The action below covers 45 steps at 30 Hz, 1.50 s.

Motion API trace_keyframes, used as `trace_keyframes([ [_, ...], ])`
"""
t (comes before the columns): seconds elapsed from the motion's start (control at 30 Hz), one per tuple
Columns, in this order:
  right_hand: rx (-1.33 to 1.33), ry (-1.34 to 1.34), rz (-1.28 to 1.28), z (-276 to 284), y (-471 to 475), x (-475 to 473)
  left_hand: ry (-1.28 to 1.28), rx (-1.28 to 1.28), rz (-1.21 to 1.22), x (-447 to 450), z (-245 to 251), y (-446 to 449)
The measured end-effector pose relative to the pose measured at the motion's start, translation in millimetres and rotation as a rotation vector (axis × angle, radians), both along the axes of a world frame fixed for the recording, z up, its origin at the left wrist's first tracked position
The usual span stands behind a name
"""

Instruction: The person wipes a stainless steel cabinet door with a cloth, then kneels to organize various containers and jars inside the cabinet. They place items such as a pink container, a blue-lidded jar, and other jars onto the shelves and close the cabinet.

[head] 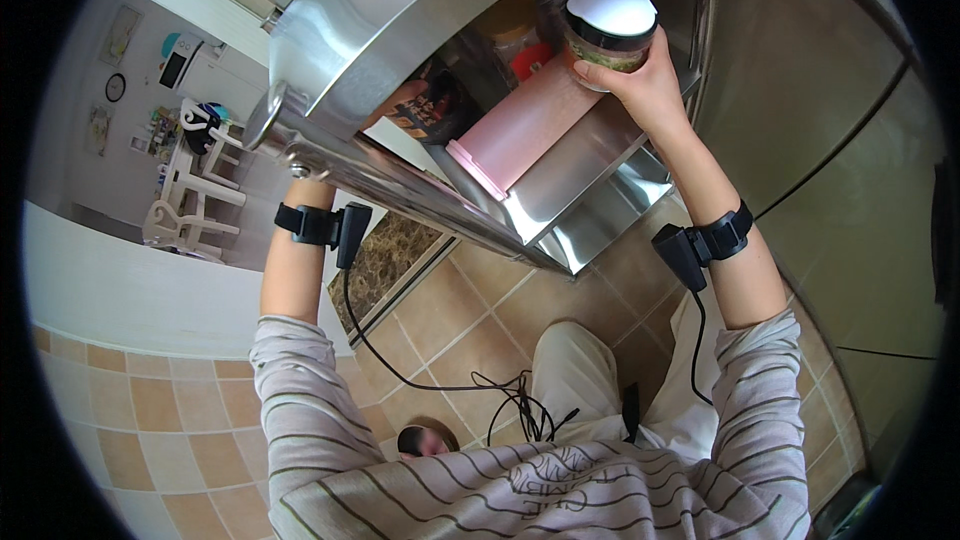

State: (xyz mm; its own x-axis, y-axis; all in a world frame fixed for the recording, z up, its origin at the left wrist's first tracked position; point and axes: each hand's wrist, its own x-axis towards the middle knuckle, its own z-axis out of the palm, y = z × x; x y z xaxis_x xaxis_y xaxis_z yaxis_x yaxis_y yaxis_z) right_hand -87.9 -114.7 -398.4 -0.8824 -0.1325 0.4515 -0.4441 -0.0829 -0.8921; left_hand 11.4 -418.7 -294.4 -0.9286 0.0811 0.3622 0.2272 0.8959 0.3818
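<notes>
My right hand (649, 86) grips a clear jar (600, 64) with a black collar and a white lid, some greenish contents showing through its side. The jar is above the far end of a pink lidded container (536, 124) lying on a stainless-steel shelf (589, 154). My left forearm passes behind the steel post of the rack, which hides most of that hand. Part of my left hand (397, 101) shows beside a dark jar (435, 109) with a printed label; whether it grips the jar is unclear.
Other jars, one with a red label (531, 61), stand deeper in the rack. A steel post (420, 199) runs along its left side. A large greenish-grey cabinet or appliance panel (810, 127) curves close on the right. Black cables (525, 409) hang near my legs over the tiled floor (480, 315).
</notes>
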Motion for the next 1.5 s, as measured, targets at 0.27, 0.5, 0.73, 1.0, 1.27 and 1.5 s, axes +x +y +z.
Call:
trace_keyframes([
  [0.27, 0.041, -0.024, 0.069, 19, 1, 1, 0.003, -0.182, 0.034, -14, -13, -41],
  [0.5, -0.075, 0.14, 0.415, 51, -40, 36, -0.112, 0.028, -0.206, 19, 10, -13],
  [0.73, 0.148, 0.403, 0.163, 45, -95, 55, 0.169, -0.22, -0.275, 51, 9, 48],
  [1.0, 0.516, 0.248, 0.04, 31, -68, -19, 0.321, -0.002, 0.147, 35, 10, 18],
  [1.27, 0.717, 0.36, -0.108, 15, -116, -29, 0.302, 0.052, 0.185, -57, -7, -40],
  [1.5, 0.777, 0.271, -0.204, 11, -131, -33, 0.294, -0.172, 0.167, -85, 0, -4],
])
